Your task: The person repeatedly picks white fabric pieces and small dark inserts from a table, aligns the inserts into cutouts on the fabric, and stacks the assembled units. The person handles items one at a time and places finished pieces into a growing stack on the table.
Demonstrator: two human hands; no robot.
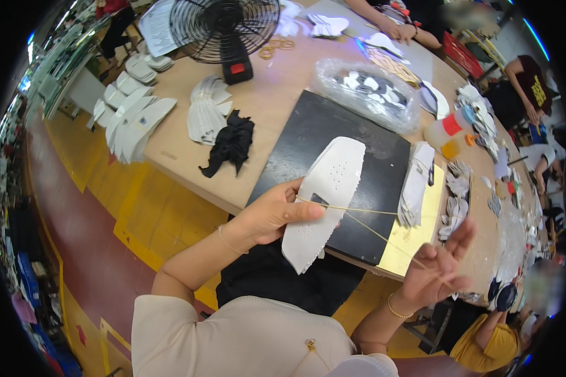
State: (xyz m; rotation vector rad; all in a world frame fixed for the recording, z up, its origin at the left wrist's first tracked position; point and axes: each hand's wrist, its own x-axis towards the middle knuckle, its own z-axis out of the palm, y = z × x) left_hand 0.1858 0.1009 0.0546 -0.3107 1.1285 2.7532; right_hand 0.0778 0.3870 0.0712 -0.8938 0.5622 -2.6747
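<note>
My left hand (270, 213) grips a stack of white, perforated shoe-upper pieces (332, 173), thumb on top and fingers beneath. A thin, tan rubber band (366, 210) runs from the stack near my thumb, stretched out in two strands toward the right. At its other end my right hand (435, 276) holds the band, fingers partly curled and slightly blurred. The stack is tilted above the near edge of a black board (295, 163) on the table.
Behind the board lies a clear plastic bag (365, 94) of black and white pieces. A banded white bundle (416, 182) rests on yellow paper (393, 251). Black cloth (233, 143), more white pieces (204, 113) and a fan (236, 63) stand left. Co-workers sit around the table.
</note>
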